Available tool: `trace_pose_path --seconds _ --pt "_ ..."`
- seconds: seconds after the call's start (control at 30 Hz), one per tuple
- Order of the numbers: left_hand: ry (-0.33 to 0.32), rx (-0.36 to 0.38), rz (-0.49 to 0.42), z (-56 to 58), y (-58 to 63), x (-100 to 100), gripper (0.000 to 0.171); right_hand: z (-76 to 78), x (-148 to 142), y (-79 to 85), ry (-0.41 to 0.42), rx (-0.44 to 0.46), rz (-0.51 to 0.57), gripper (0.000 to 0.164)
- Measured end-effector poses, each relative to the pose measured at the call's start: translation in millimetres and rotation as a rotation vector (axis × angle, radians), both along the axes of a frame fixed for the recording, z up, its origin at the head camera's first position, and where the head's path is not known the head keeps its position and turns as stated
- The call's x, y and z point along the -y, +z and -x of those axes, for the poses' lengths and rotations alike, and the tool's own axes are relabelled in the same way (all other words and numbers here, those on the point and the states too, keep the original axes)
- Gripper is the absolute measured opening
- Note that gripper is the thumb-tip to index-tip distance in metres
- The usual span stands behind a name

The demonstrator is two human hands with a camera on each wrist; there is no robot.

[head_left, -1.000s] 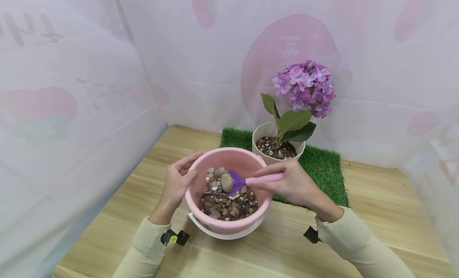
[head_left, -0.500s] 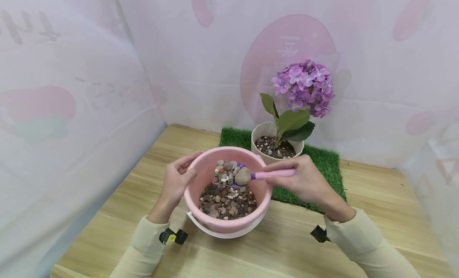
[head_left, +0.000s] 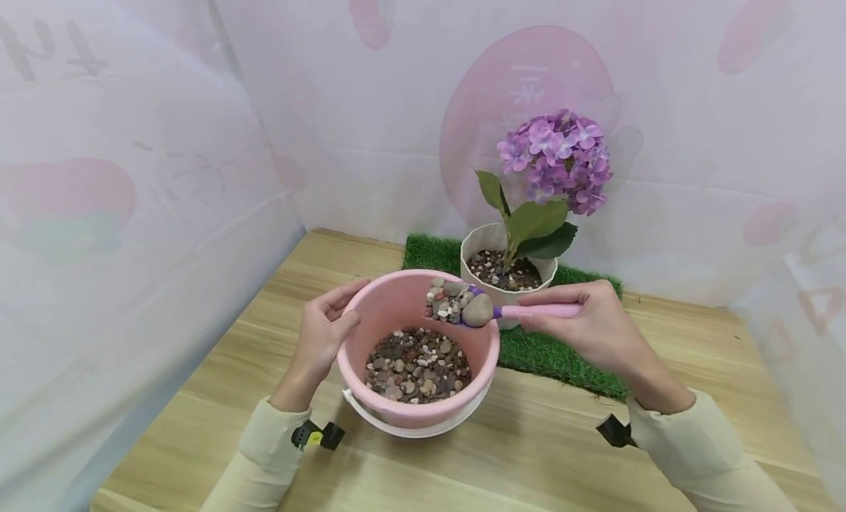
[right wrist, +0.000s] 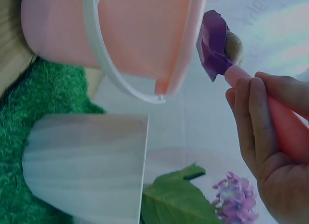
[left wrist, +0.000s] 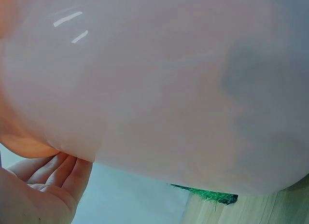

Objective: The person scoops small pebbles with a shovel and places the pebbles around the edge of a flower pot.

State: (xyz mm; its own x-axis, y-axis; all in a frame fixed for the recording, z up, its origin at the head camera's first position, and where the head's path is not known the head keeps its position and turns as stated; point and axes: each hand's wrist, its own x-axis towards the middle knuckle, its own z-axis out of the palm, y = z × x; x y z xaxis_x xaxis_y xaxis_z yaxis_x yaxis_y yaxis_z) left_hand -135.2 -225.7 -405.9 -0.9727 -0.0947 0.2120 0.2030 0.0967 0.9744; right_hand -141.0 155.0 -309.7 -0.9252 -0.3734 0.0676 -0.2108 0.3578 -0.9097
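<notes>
In the head view my right hand (head_left: 595, 325) grips the pink handle of a small shovel (head_left: 542, 311). Its purple blade (right wrist: 212, 43), seen edge-on in the right wrist view, is up at the right rim of a pink bucket (head_left: 355, 383). Small pebbles (head_left: 446, 300) and one larger round stone (head_left: 477, 311) lie on the blade. My left hand (head_left: 322, 336) holds the bucket's left rim, thumb on the rim and fingers along the outside. Mixed pebbles (head_left: 416, 369) cover the bucket's bottom.
Behind the bucket, a white pot (head_left: 477, 240) with a purple hydrangea (head_left: 558, 159) stands on a green turf mat (head_left: 562, 365). The bucket's white handle (head_left: 396, 427) hangs down in front. Printed cloth walls enclose the wooden table (head_left: 264, 336).
My right hand has lifted the loaded shovel from inside the bucket up and right, to the rim near the pot. The left hand keeps its hold on the rim.
</notes>
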Motion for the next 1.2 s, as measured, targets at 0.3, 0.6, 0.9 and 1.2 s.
trace_pose_path --seconds 0.3,0.6,0.9,1.2 --pt "0.006 0.005 -0.003 -0.1 -0.1 0 0.051 2.3 -25 0.9 -0.083 0.006 -0.072 0.042" --pt "0.009 0.003 -0.007 1.0 -1.6 1 0.052 3.4 -45 -1.0 -0.164 -0.003 -0.128 0.047" --pt "0.003 0.008 0.000 -0.1 -1.1 0 0.052 6.3 -65 -5.8 -0.240 0.014 -0.166 0.052" --pt "0.005 0.015 -0.009 0.0 0.3 0 0.053 12.9 -84 -6.7 -0.277 0.024 -0.263 0.053"
